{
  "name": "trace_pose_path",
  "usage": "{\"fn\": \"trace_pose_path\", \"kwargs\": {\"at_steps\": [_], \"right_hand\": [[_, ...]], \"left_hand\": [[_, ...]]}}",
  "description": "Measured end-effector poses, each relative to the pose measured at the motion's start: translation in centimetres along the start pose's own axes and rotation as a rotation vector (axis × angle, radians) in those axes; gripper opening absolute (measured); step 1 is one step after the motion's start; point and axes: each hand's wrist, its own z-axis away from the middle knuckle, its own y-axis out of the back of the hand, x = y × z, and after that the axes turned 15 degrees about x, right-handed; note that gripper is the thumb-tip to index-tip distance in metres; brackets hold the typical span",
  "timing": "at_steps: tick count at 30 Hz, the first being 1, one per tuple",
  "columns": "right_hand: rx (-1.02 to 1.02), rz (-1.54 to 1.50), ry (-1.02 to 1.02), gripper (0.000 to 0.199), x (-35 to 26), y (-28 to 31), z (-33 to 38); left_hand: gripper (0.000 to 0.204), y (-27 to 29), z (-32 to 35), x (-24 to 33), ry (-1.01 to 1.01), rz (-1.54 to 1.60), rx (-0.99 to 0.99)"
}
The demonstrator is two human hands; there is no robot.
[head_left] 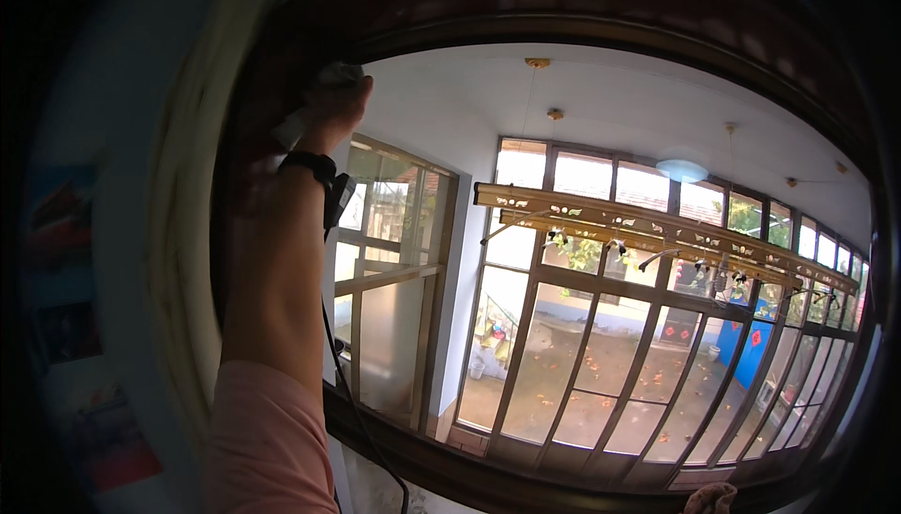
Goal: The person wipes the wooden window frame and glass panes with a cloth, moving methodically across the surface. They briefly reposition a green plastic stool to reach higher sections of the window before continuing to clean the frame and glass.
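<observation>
My left arm, in a pink sleeve, stretches up to the top left corner of a dark reddish-brown window frame. There my left hand is closed on a pale grey-white cloth, pressed against the frame. Part of the cloth shows past the hand on its left side; shadow blurs the fingers. Around the wrist is a black band, with a small black device beside it and a thin black cable hanging down. My right hand does not show.
A crumpled brownish thing, perhaps cloth, lies at the bottom edge. Beyond the opening, gold-coloured drying rails with hangers hang from the ceiling before a wall of tall windows. A side window stands left. Blurred pictures hang far left.
</observation>
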Motion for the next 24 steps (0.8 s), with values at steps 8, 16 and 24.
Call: {"fn": "trace_pose_path", "kwargs": {"at_steps": [8,16,24], "right_hand": [[0.000,0.036,0.009,0.029,-0.5,0.5,-0.1],[-0.094,0.040,0.016,0.030,0.0,1.9,-1.2],[-0.187,-0.018,0.096,0.033,0.0,1.3,-1.0]], "left_hand": [[0.046,-0.5,-3.7,3.7,-0.427,-0.550,0.021],[0.096,10.0,-1.1,27.7,0.040,0.075,-0.402],[0.097,15.9,7.4,47.6,-0.559,0.509,-0.434]]}}
